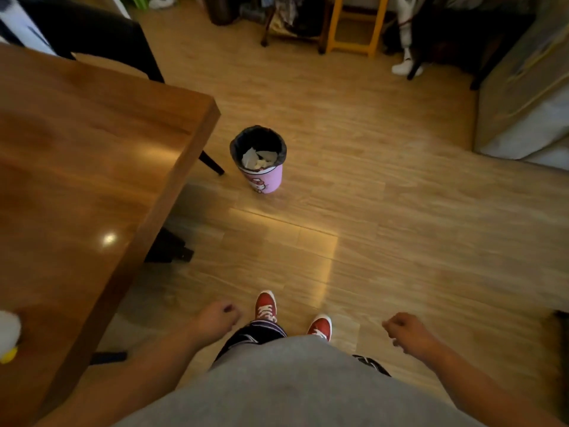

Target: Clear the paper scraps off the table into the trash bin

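A pink trash bin (267,180) with a black liner stands on the floor just past the table's corner. White paper scraps (258,158) lie inside it. The brown wooden table (77,155) fills the left side, and I see no paper on the part in view. My left hand (217,317) hangs low beside my leg with loosely curled fingers and holds nothing. My right hand (406,331) hangs at the other side, also loosely curled and holding nothing. Both hands are far from the bin.
A white and yellow plush toy (7,337) sits at the table's near left edge. A black chair (101,35) stands behind the table. A yellow stool (354,26) and clutter line the far wall. A grey cabinet (523,97) stands at the right. My red shoes (266,305) are on the wooden floor.
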Motion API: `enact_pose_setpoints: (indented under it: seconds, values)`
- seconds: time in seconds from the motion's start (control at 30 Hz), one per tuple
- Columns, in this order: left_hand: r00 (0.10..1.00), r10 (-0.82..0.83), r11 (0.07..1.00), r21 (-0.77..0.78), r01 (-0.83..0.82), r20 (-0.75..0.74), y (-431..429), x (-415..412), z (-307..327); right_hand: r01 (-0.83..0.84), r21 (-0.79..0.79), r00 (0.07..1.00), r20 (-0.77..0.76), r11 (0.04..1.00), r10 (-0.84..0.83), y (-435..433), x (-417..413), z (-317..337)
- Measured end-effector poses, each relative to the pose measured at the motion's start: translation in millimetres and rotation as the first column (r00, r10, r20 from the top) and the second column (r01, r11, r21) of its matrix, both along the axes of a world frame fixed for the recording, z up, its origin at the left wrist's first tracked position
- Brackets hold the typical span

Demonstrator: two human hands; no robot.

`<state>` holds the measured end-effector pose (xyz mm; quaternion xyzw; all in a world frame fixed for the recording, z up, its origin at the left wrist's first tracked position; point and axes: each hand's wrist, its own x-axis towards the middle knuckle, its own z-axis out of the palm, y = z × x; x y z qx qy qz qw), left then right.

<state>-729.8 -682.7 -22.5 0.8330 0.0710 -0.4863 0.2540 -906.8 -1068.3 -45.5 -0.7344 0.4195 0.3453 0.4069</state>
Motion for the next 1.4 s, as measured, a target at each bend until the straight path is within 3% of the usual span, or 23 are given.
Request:
enact_pose_setpoints:
  seconds: [0.33,0.53,0.77,0.93,1.17,1.4]
  values:
    - [0.996,0.052,0.998,0.047,-0.049,-0.072,-36,101,-15,0.048,0.041,0.982,0.178,0.998,-0.055,-59,193,7]
    - [0.994,-0.001,0.998,0.067,0.009,-0.11,-94,206,-25,0.07,0.017,0.992,0.108,0.997,-0.072,-115,263,17]
    - [0.987,-0.161,0.987,0.0,0.161,-0.014,-218,328,-4,0.201,-0.035,0.979,0.045,0.979,-0.199,-186,280,24]
    - [0.992,-0.118,0.988,-0.096,0.122,0.044,-332,390,0,0.226,-0.059,0.973,-0.037,0.972,-0.229,-254,293,7]
    - [0.991,-0.133,0.986,-0.099,0.133,0.003,-442,458,1,0.118,-0.046,0.986,-0.109,0.992,-0.123,-361,356,-7]
    - [0.998,-0.058,0.998,-0.027,0.059,0.03,-449,505,16,-0.128,-0.01,0.991,-0.042,0.992,0.128,-427,504,25]
